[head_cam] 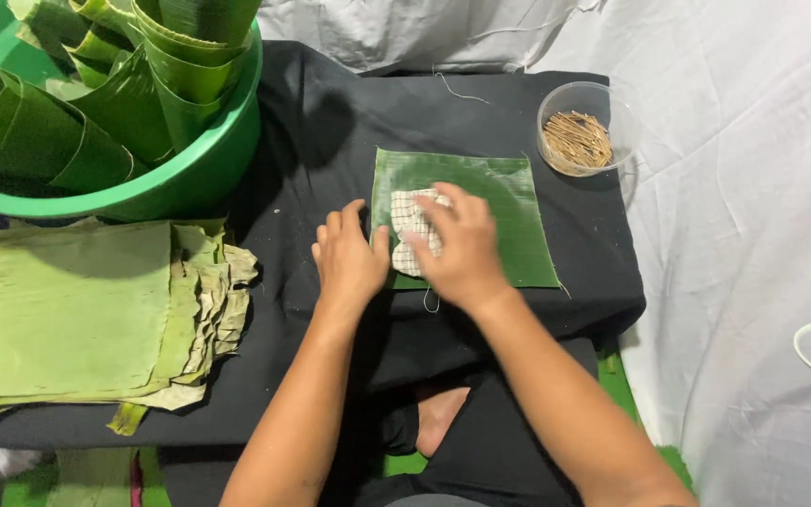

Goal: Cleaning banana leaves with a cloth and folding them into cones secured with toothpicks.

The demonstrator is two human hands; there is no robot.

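Two hands: both work on one cut leaf square laid on a black-draped bench, seen from above.
White sheet [743, 244]: crumpled cloth covers the ground to the right and behind the bench.
Black cloth [330, 141]: spread over the bench, carrying everything named below.
Green basin [190, 178]: sits at the far left corner, packed with rolled banana leaves [96, 84] standing on end.
Leaf stack [68, 310]: flat, paler pieces piled at the near left, their frayed edges fanning out toward the middle.
Leaf square [509, 216]: a dark green banana leaf piece lies flat at the centre of the bench, just beside the plastic cup and well apart from the stack.
Right hand [462, 249]: lies palm down on the leaf square, its fingers spread over a checked rag and pressing it onto the leaf, not clenched.
Left hand [349, 258]: rests flat with fingers released, holding nothing, on the black cloth at the leaf's left edge, thumb touching the leaf.
Checked rag [410, 221]: a small white cloth with dark lines, bunched on the left part of the leaf, half hidden under the right hand.
Plastic cup [576, 127]: a clear round cup at the far right corner, holding short thin wooden sticks [576, 141].
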